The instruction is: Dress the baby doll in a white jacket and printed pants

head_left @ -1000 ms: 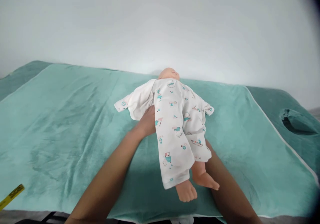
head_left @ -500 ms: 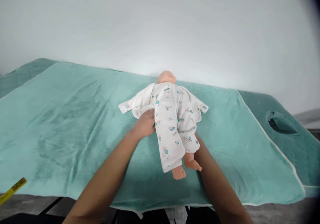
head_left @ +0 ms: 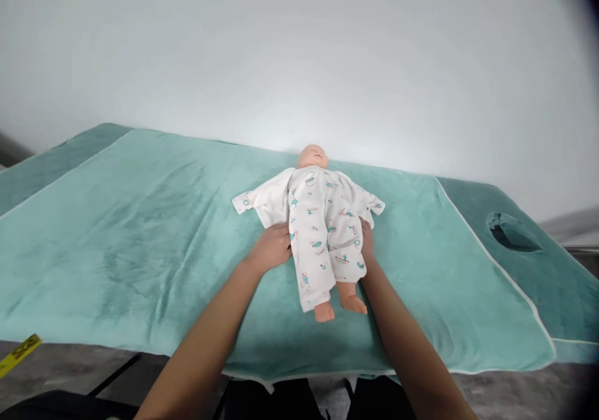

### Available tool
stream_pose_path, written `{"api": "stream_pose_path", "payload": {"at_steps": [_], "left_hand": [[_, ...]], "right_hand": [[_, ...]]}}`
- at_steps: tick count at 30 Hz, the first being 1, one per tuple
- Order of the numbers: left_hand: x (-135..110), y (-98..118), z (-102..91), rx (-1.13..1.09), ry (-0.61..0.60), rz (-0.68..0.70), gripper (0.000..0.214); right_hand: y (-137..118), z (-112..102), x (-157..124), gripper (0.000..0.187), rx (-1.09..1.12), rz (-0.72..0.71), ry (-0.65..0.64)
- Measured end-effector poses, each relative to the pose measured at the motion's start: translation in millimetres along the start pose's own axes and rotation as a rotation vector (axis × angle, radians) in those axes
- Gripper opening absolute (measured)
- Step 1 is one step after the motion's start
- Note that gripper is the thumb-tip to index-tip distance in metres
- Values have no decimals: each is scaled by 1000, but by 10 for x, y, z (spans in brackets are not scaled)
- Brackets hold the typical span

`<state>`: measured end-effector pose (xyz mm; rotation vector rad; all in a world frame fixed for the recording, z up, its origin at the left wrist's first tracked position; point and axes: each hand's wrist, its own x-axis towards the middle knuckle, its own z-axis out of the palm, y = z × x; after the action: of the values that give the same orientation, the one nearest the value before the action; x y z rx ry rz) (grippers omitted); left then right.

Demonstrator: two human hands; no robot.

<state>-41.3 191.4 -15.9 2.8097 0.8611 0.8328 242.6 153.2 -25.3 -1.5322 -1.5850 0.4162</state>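
Note:
A baby doll (head_left: 312, 156) lies on its back, head toward the wall, in a white printed shirt (head_left: 276, 197) with its sleeves spread out. White printed baby trousers (head_left: 312, 226) cover its front and legs, and both bare feet stick out below the cuffs. On the left side of the hips, my left hand (head_left: 272, 247) is closed at the edge of the trousers, its fingertips tucked out of sight. My right hand (head_left: 368, 244) is closed against the opposite edge, its fingers partly hidden by the cloth.
A teal sheet (head_left: 116, 233) with light piping covers the long massage table (head_left: 561, 295), which has a face hole (head_left: 512, 233) at the right end. Behind it stands a white wall (head_left: 299, 52). A yellow strip (head_left: 19, 354) shows at lower left.
My right hand has moved up along the doll's side and shows more from behind the trouser leg. My left hand stays at the left edge. The whole view has shifted slightly.

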Motion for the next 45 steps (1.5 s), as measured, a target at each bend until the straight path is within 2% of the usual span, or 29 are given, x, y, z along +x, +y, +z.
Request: {"api": "stream_pose_path", "payload": {"at_steps": [5,8,10,13,15,18,20,21,23,25,28,30,32,35,37,39,41,43,45], "left_hand": [[-64,104,-141,4,19,13,21],[-124,147,-183,8,-2,-30,26],[-167,173,-185,-6,-12,-63,27],[-220,195,-189,-76,23,-127,29],[-241,168,-205,-132,132,-254,35],[-252,21,-221,-107,395,-602,34],[-241,-121,-199,-5,525,-848,26],[-230,-188,-175,51,540,-943,25],[-199,-286,-114,152,481,-1055,34],[-171,-325,-56,214,381,-1088,40],[-169,-321,-11,228,315,-1083,30],[-195,-318,-5,217,327,-1066,24],[-227,-327,-3,213,361,-1048,21],[-249,-344,9,223,393,-1029,20],[-238,-344,16,249,381,-1038,23],[-211,-328,12,268,341,-1062,27],[-175,-298,-9,268,291,-1079,33],[-138,-256,-46,265,254,-1081,36],[-107,-214,-87,269,233,-1085,35]], "right_hand": [[49,-219,-229,21,-377,-304,43],[57,-262,-316,25,-483,-376,44],[93,-256,-352,26,-512,-365,28],[209,-249,-380,27,-441,-258,24],[295,-267,-368,30,-312,-112,91],[363,-312,-279,28,-165,103,289],[367,-330,-183,30,-155,172,359],[364,-334,-128,34,-174,194,359],[367,-342,-15,43,-224,245,313],[388,-366,94,45,-259,325,235],[411,-449,224,34,-240,423,88],[369,-526,288,27,-106,435,17],[241,-599,348,24,192,423,9],[-130,-656,459,25,637,367,50],[-452,-626,535,23,699,291,29],[-753,-530,580,18,592,151,-69],[-960,-383,565,12,388,-62,-206],[-1031,-219,481,9,142,-287,-320],[-972,-78,343,7,-63,-448,-365]]}}
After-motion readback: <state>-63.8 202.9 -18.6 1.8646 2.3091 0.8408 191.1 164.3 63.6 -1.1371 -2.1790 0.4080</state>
